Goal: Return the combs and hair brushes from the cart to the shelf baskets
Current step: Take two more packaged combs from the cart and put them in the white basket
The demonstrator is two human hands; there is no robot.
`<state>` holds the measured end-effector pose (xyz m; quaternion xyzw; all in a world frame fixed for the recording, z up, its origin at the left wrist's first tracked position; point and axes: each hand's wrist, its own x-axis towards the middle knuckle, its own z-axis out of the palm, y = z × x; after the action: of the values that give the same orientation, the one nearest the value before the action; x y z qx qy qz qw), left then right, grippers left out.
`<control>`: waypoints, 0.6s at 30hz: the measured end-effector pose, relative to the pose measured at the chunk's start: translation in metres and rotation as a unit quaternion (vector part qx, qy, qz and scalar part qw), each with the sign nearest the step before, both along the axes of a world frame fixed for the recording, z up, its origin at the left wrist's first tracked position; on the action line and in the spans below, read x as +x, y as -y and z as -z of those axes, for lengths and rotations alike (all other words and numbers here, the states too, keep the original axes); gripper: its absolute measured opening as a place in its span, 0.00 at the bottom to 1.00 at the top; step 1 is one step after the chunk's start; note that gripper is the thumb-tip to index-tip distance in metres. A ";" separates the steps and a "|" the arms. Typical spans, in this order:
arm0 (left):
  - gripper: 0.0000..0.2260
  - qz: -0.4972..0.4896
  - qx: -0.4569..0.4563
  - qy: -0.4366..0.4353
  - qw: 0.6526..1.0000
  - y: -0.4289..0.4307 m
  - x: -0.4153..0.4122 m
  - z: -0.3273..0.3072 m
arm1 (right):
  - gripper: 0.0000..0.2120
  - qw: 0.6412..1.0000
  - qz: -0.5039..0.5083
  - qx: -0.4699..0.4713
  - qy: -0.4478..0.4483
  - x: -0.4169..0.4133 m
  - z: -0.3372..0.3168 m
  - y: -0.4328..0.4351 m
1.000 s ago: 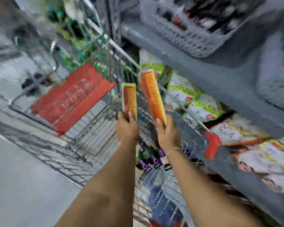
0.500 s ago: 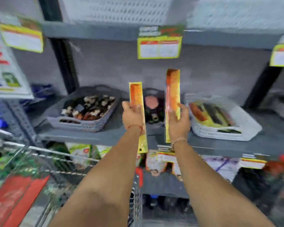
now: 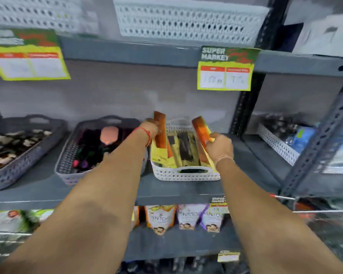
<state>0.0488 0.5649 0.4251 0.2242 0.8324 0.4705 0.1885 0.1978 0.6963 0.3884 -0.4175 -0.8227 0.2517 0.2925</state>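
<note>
My left hand point(image 3: 150, 127) grips an orange comb on a yellow card point(image 3: 160, 133), held upright over the left side of a white perforated basket point(image 3: 184, 174) on the middle shelf. A second orange comb on a yellow card point(image 3: 201, 133) is in my right hand point(image 3: 219, 146), tilted over the basket's right side with its lower end inside. Several packaged combs lie in the basket between the two. The cart shows only as wire edges at the lower corners.
Left of the white basket stands a grey basket point(image 3: 67, 171) with a pink brush and dark items, and another grey basket point(image 3: 10, 173) further left. A white basket point(image 3: 275, 145) stands at the right beyond a dark shelf upright point(image 3: 244, 115). Price cards hang above; product pouches fill the shelf below.
Both hands have moved forward and down from in front of the shelf to the white basket, carrying the two combs. The view has closed in on the shelf.
</note>
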 end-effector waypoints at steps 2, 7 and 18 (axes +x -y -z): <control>0.17 0.010 0.026 0.037 0.999 -0.017 0.001 0.011 | 0.16 0.999 -0.016 -0.050 -0.009 -0.008 0.011 -0.022; 0.21 0.016 -0.039 0.058 0.997 -0.046 -0.009 0.053 | 0.20 0.984 -0.063 -0.163 -0.022 -0.021 0.038 -0.049; 0.19 0.109 -0.319 -0.131 0.932 -0.058 -0.004 0.078 | 0.21 0.967 -0.113 -0.125 0.192 -0.032 0.053 -0.058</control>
<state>0.0452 0.6227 0.3467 0.3008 0.9265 0.1234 0.1895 0.1661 0.7545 0.3349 -0.3955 -0.8673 0.2990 0.0440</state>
